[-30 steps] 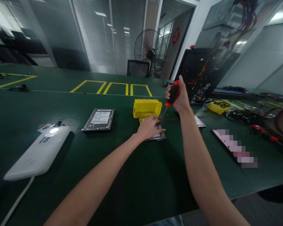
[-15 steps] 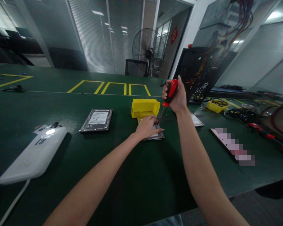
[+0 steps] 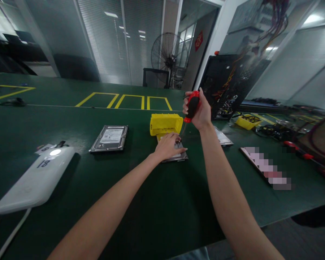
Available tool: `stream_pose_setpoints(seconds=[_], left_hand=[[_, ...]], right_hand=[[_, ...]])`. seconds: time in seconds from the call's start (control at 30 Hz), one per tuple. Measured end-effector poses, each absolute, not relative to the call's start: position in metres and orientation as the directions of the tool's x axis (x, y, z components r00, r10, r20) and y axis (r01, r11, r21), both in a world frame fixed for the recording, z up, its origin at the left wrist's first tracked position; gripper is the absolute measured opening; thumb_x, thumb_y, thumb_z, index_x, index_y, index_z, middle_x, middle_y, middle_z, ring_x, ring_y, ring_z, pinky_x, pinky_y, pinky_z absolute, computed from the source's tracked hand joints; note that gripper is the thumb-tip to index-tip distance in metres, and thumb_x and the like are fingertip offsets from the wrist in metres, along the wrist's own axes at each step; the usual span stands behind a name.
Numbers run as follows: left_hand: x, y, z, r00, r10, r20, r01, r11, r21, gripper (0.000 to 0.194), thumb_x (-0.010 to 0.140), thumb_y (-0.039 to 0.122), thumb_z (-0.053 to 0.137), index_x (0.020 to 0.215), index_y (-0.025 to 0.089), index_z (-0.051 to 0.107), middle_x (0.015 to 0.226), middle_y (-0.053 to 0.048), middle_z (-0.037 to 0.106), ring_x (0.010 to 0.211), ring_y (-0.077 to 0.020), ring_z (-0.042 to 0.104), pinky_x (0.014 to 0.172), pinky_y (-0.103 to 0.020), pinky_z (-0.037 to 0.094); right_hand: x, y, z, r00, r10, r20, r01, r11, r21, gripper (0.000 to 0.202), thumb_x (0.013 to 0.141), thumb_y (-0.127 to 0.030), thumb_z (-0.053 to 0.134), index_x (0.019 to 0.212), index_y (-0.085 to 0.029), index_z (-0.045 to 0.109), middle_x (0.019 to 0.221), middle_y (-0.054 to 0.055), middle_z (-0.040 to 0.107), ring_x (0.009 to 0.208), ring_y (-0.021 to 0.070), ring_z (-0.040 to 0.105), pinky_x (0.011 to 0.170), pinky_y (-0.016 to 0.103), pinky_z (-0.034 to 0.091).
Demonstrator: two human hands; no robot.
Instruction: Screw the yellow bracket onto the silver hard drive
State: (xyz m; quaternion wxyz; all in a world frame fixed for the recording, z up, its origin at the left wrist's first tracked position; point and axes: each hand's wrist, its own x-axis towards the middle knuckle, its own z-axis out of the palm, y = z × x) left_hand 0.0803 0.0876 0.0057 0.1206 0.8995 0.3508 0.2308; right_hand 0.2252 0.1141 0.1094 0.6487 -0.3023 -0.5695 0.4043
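Observation:
My right hand (image 3: 199,110) is closed around the red and black handle of a screwdriver (image 3: 192,104), whose shaft points down to a hard drive (image 3: 180,155). On that drive rests my left hand (image 3: 168,146), its thumb stretched toward the drive's right edge and its fingers near the screwdriver tip. What the left fingertips pinch, if anything, is too small to make out. Directly behind the drive sits a yellow bin (image 3: 166,124), with small dark bits in it. A second hard drive (image 3: 109,138) lies to the left, label up.
A white device marked 18 (image 3: 35,177) with a cable lies at the left. Right of my right forearm are another drive (image 3: 223,137) and a blurred-out pink item (image 3: 265,168). Farther right stand a black computer case (image 3: 219,83) and a yellow tray (image 3: 247,122).
My right hand and the screwdriver handle have shifted slightly left, leaving the screwdriver a little more upright. My left hand stays on the drive. The whole view has moved slightly.

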Motion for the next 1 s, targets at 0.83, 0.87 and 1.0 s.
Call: stream_pose_setpoints(seconds=[0.83, 0.87, 1.0], left_hand=[[0.0809, 0.0899, 0.0031, 0.654, 0.690, 0.310, 0.571, -0.719, 0.398, 0.051, 0.085, 0.059, 0.055, 0.113, 0.017, 0.061, 0.126, -0.009, 0.058, 0.117, -0.0274, 0.052, 0.096, -0.043, 0.044], [0.0810, 0.0898, 0.0028, 0.652, 0.691, 0.313, 0.571, -0.719, 0.398, 0.051, 0.085, 0.059, 0.056, 0.113, 0.017, 0.061, 0.125, -0.008, 0.058, 0.117, -0.0271, 0.053, 0.095, -0.043, 0.045], [0.0810, 0.0885, 0.0035, 0.641, 0.695, 0.325, 0.566, -0.714, 0.412, 0.048, 0.085, 0.057, 0.057, 0.111, 0.018, 0.062, 0.124, -0.008, 0.059, 0.116, -0.0270, 0.053, 0.095, -0.042, 0.045]], right_hand=[[0.2281, 0.1200, 0.1045, 0.047, 0.857, 0.513, -0.193, 0.512, -0.837, 0.057, 0.074, -0.080, 0.044, 0.081, -0.026, 0.058, 0.055, -0.005, 0.044, 0.042, 0.0076, 0.040, 0.039, 0.024, 0.031], [0.2280, 0.1201, 0.1042, 0.052, 0.857, 0.512, -0.191, 0.512, -0.838, 0.056, 0.074, -0.080, 0.044, 0.082, -0.026, 0.058, 0.054, -0.005, 0.044, 0.042, 0.0075, 0.039, 0.039, 0.024, 0.031], [0.2260, 0.1196, 0.1043, 0.055, 0.856, 0.514, -0.140, 0.516, -0.845, 0.050, 0.074, -0.076, 0.049, 0.086, -0.029, 0.058, 0.054, -0.005, 0.046, 0.041, 0.0080, 0.039, 0.038, 0.024, 0.031]])
